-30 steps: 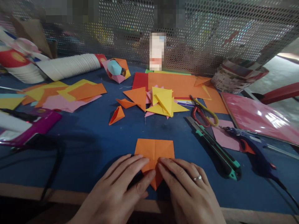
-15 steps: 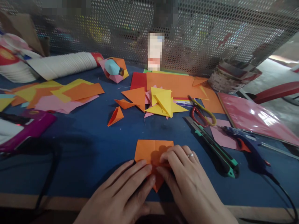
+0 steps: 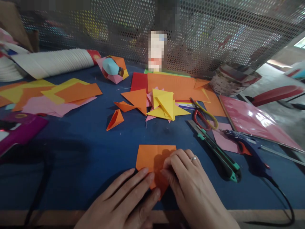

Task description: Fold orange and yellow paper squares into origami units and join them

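Note:
A sheet of orange paper (image 3: 149,156) lies on the table in front of me, its near end folded to a point. My left hand (image 3: 126,197) rests with fingers stretched out, their tips on the paper's lower left edge. With thumb and bent fingers, my right hand (image 3: 188,178) pinches the paper's right edge; a ring sits on one finger. My right fingers hide part of that edge. Beyond the paper are small folded orange pieces (image 3: 115,120) and a pile of folded yellow paper (image 3: 164,105).
To the right lie a box cutter (image 3: 215,152), scissors (image 3: 203,116) and a dark blue corded tool (image 3: 254,149). Colored sheets (image 3: 71,92) and stacked paper cups (image 3: 57,63) are at the left, near a purple device (image 3: 26,127). A perforated metal panel (image 3: 119,31) stands behind.
The view has shifted slightly. My left fingertips have slid a little lower along the orange paper's edge. My right hand keeps its pinch at the right edge.

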The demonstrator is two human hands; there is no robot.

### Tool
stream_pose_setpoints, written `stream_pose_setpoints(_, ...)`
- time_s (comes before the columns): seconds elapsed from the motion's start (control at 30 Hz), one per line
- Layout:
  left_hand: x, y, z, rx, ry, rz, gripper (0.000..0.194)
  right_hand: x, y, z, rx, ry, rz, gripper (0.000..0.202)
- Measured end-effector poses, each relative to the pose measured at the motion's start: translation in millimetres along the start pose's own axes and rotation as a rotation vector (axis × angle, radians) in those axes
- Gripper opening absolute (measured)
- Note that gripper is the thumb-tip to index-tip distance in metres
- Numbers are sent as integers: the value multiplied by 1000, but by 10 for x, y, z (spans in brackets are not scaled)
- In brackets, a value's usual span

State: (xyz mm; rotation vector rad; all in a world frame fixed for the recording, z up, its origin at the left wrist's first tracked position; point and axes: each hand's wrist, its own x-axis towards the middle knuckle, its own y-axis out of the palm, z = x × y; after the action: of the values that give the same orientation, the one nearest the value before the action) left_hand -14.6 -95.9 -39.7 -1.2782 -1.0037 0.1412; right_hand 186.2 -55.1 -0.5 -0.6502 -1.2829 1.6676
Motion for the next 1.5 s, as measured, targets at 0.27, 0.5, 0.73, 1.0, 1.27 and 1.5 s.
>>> stream_pose_setpoints(0.27,-58,70,-15,-53,-19,3,28,-4,44,5,-52,-32,-6,23)
stream_pose_setpoints(0.5,-72,91,-40,-56,-28,6,28,-7,95,4,-75,-31,-31,22)
stream_pose_setpoints(0.73,-92,115,-33,-90,-25,-7,28,-2,128,18,-92,-40,-75,20)
stream_pose_setpoints(1.0,-92,111,-32,-76,-2,-9,29,-15,144,16,-130,-34,-89,19)
stream_pose_setpoints(1.27,-40,78,-85,-124,-111,14,28,-10,161,17,-132,-10,-56,13)
stream_pose_setpoints(1.5,-51,99,-82,-122,-115,4,25,-32,154,0,-101,-20,-90,13)
